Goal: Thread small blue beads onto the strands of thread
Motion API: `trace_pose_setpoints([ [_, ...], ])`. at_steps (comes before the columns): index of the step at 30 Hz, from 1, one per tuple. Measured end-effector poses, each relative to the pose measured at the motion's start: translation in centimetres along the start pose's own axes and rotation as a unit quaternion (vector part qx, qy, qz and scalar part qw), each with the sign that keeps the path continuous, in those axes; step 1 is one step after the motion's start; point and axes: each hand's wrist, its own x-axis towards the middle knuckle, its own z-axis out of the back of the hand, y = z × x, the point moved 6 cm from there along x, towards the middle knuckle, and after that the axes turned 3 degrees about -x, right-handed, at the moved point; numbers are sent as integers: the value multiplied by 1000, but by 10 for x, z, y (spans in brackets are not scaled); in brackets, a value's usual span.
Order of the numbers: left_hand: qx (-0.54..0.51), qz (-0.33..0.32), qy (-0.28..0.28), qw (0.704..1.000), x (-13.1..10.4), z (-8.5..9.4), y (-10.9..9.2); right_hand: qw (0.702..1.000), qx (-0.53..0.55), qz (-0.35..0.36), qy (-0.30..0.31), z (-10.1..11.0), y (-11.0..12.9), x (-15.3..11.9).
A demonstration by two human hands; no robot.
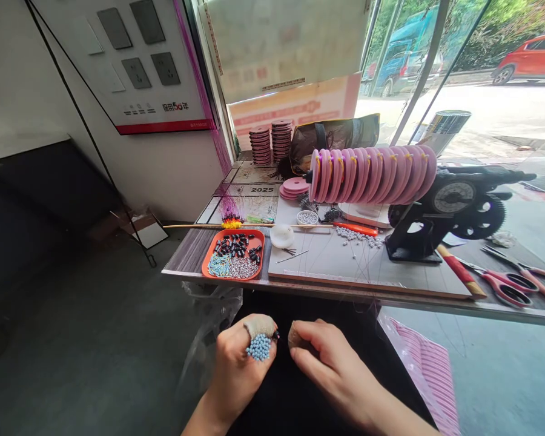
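Over my dark lap, my left hand (236, 363) is closed, a pale cloth wrap (260, 326) round its index finger. A bunch of light-blue pieces with round ends (258, 347) shows in its grip, between thumb and index finger. A small dark bit (276, 334) sits at the fingertips. Just to the right, a short gap apart, my right hand (329, 360) is closed in a pinch, its index fingertip covered with something pale. Whatever it pinches, if anything, is hidden or too fine to see.
On the table, an orange tray (204, 266) holds black, light-blue and silvery pieces. Behind the board (318, 269) stands a geared winder (452, 200) with pink spools (372, 175). Scissors (504, 284) lie right. Fine lines hang off the front edge. A thin rod (191, 226) juts out left.
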Motion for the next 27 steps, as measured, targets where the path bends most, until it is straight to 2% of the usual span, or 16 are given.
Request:
trace_pose_setpoints([
  [6,18,-50,17,998,-1,-3,-10,999,5,27,-24,1,-1,2],
  [11,27,-33,22,999,3,-3,-18,998,-5,57,-33,-1,-5,3],
  [17,-3,75,65,995,6,-9,-13,988,-86,116,-61,3,1,-1],
  [19,-60,148,63,985,5,-9,-5,983,-94,135,-77,6,3,-3],
  [22,-148,264,85,949,1,-11,10,976,-118,148,-110,11,4,-5],
  [25,-206,295,125,925,-2,-16,16,969,-144,156,-122,11,5,-6],
  [27,-247,296,121,915,-4,-18,18,968,-149,157,-124,9,5,-6],
])
